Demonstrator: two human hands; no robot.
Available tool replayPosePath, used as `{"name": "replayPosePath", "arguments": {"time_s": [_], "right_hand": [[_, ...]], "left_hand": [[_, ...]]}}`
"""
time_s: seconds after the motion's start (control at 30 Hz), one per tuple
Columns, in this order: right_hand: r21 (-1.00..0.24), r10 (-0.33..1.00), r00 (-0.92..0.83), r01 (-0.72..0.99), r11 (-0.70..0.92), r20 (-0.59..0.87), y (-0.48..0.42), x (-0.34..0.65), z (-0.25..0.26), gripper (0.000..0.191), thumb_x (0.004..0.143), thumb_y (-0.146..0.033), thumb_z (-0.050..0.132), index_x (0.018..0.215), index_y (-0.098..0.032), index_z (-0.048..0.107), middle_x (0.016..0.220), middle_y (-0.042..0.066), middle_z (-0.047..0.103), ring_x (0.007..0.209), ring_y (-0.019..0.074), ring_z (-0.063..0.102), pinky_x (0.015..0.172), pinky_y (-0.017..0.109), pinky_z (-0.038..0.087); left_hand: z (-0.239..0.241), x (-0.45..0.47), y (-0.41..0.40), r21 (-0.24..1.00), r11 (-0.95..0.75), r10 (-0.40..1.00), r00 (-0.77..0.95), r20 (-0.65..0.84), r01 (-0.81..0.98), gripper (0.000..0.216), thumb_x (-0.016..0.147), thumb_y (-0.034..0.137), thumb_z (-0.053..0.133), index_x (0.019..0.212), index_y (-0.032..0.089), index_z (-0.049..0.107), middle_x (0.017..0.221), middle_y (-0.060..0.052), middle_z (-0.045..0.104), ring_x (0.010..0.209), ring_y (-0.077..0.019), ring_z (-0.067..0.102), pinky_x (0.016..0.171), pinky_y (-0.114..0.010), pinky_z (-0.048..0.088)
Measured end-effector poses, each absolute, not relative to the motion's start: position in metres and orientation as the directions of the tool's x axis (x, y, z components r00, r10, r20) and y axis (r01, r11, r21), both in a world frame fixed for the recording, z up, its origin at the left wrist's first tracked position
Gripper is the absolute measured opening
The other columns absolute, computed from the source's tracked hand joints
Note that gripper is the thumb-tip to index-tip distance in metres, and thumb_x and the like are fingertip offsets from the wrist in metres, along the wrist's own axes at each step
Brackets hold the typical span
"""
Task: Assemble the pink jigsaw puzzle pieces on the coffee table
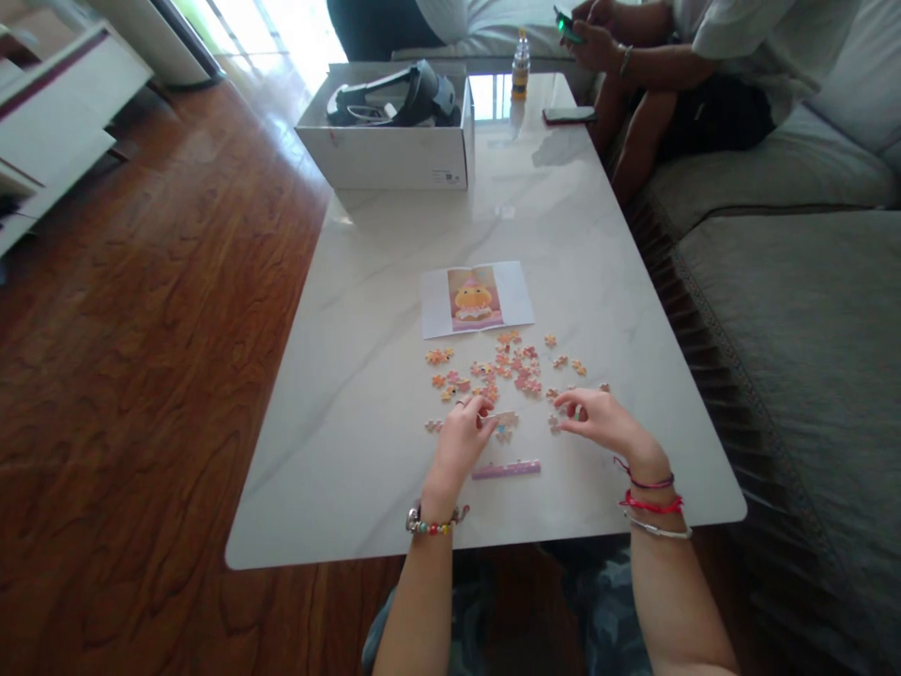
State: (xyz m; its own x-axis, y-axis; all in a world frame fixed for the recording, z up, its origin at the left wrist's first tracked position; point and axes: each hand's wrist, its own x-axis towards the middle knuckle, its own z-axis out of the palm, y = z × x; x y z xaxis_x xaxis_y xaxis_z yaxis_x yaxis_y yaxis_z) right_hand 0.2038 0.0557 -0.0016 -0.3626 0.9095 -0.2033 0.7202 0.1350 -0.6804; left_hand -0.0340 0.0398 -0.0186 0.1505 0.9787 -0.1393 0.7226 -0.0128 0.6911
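Small jigsaw puzzle pieces [526,368] in orange, pink and white lie spread over the middle of the table. My left hand [465,434] is pinched at one end of a pale strip of joined puzzle pieces [504,417]. A few pale pieces with a blue spot [502,432] lie just below that strip. To the right, my right hand [595,415] hovers low with thumb and fingertips apart, beside a loose pale piece [553,423]. Nearest me, a joined purple border strip [507,469] lies flat. Beyond the pieces rests a reference picture sheet [475,299].
The marble-patterned table [338,413] has a white box [394,158] at its far end holding a headset [412,94]. A bottle [520,66] and a phone [569,115] stand near it. Another person sits on the sofa [795,253] at the right, holding a phone.
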Motion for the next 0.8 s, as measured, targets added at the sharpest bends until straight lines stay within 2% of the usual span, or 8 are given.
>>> {"name": "replayPosePath", "arguments": {"time_s": [0.1, 0.27, 0.5, 0.8], "right_hand": [[-0.635, 0.883, -0.421, 0.745, 0.206, -0.207, 0.055, 0.195, -0.006, 0.011, 0.067, -0.020, 0.058, 0.077, -0.019, 0.062, 0.068, 0.000, 0.057, 0.061, 0.0118, 0.050, 0.056, 0.023, 0.039], [-0.588, 0.868, -0.434, 0.777, 0.225, -0.241, 0.055, 0.192, -0.015, 0.012, 0.064, -0.010, 0.056, 0.073, -0.018, 0.058, 0.064, -0.002, 0.052, 0.059, 0.0112, 0.047, 0.056, 0.023, 0.036], [-0.597, 0.875, -0.445, 0.760, 0.257, -0.189, 0.056, 0.189, -0.017, 0.015, 0.062, -0.007, 0.055, 0.072, -0.018, 0.051, 0.076, 0.000, 0.051, 0.063, 0.0108, 0.047, 0.060, 0.022, 0.037], [-0.631, 0.897, -0.414, 0.741, 0.230, -0.158, 0.055, 0.180, -0.012, 0.010, 0.068, -0.008, 0.053, 0.072, -0.018, 0.054, 0.066, -0.001, 0.054, 0.060, 0.0106, 0.050, 0.059, 0.023, 0.038]], "left_hand": [[-0.021, -0.026, 0.038, 0.693, -0.099, 0.960, 0.251, -0.122, 0.714, 0.014, 0.073, 0.021, 0.055, 0.087, 0.019, 0.054, 0.084, -0.001, 0.054, 0.065, -0.0097, 0.050, 0.063, -0.023, 0.041], [-0.024, -0.034, 0.038, 0.655, -0.132, 0.957, 0.269, -0.112, 0.744, 0.018, 0.073, 0.019, 0.055, 0.091, 0.020, 0.054, 0.090, -0.001, 0.054, 0.064, -0.0093, 0.049, 0.063, -0.023, 0.041], [-0.025, -0.039, 0.039, 0.639, -0.113, 0.944, 0.284, -0.170, 0.761, 0.021, 0.071, 0.015, 0.055, 0.091, 0.021, 0.055, 0.092, -0.002, 0.055, 0.070, -0.0109, 0.053, 0.066, -0.023, 0.042], [-0.023, -0.037, 0.040, 0.632, -0.133, 0.951, 0.278, -0.135, 0.763, 0.013, 0.075, 0.020, 0.053, 0.088, 0.022, 0.057, 0.090, -0.002, 0.055, 0.070, -0.0115, 0.053, 0.064, -0.023, 0.041]]}}
